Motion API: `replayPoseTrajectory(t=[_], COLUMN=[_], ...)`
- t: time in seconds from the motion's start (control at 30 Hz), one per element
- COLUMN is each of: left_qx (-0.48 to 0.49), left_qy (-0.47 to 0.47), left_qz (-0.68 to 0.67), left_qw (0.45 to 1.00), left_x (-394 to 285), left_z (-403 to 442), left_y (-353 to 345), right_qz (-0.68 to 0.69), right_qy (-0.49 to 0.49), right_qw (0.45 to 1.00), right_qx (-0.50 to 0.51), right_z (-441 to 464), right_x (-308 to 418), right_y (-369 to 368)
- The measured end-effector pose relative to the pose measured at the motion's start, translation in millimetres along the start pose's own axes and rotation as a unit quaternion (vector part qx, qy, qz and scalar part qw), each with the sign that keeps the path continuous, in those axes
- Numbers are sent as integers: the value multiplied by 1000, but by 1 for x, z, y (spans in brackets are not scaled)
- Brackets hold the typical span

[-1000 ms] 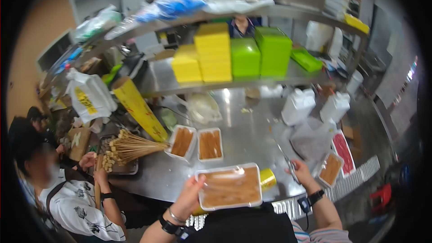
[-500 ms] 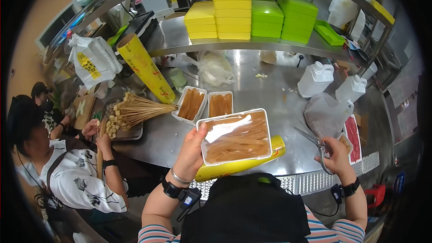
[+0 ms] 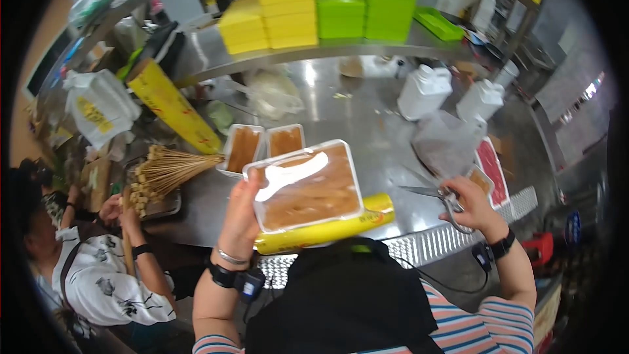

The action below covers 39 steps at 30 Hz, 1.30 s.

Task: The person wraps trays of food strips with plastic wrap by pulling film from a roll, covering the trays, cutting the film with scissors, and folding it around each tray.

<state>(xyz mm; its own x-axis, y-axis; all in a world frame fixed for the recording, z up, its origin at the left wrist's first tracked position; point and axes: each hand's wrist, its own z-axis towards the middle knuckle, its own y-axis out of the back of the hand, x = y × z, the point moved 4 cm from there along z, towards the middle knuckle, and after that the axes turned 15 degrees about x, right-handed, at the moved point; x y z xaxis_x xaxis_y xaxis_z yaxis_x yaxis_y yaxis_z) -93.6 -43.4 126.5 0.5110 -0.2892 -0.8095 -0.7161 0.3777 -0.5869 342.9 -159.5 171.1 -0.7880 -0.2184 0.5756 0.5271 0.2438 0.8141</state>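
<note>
My left hand (image 3: 239, 216) grips the left edge of a white tray (image 3: 308, 190) of flat brown strips, its top covered with shiny clear film. The tray is tilted up toward me above a yellow film roll (image 3: 327, 228) lying at the table's near edge. In my right hand (image 3: 475, 203) is a pair of scissors (image 3: 429, 191), fingers in the handles and blades pointing left, apart from the tray. Two similar trays stand behind, a left one (image 3: 244, 151) and a right one (image 3: 286, 139).
Skewers (image 3: 173, 167) lie at the left, beside a co-worker (image 3: 118, 282) handling sticks. Another yellow roll (image 3: 173, 105) leans further back. Right: a plastic bag (image 3: 445, 141), white jugs (image 3: 422, 92) and a tray of red meat (image 3: 491, 167). Yellow boxes (image 3: 285, 6) and green boxes (image 3: 386, 10) fill the shelf.
The whole view has shifted, with the scene lying further left and higher in the picture. The scissors' blades now point more levelly left. Both hands keep their hold.
</note>
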Motion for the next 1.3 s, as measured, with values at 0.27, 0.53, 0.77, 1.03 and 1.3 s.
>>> replayPoseTrajectory(t=[0.27, 0.53, 0.77, 1.03, 1.3], left_qx=[6, -5, -18, 10, -4], left_qy=[16, 8, 11, 7, -44], left_qz=[-8, -16, -45, -91, -107], left_qw=[1000, 1000, 999, 996, 993], left_x=[-5, -9, -6, -19, -45], left_z=[11, 14, 13, 14, -6], left_y=[-12, -12, -8, -29, -19], right_qz=[-204, -234, -180, -62, -11], right_qy=[73, 143, 200, 242, 179], right_qw=[966, 943, 941, 943, 984], right_qx=[139, 186, 206, 219, 6], right_z=[19, 64, 97, 157, 186], right_x=[26, 30, 40, 115, 88], right_y=[0, -49, -98, -198, -150])
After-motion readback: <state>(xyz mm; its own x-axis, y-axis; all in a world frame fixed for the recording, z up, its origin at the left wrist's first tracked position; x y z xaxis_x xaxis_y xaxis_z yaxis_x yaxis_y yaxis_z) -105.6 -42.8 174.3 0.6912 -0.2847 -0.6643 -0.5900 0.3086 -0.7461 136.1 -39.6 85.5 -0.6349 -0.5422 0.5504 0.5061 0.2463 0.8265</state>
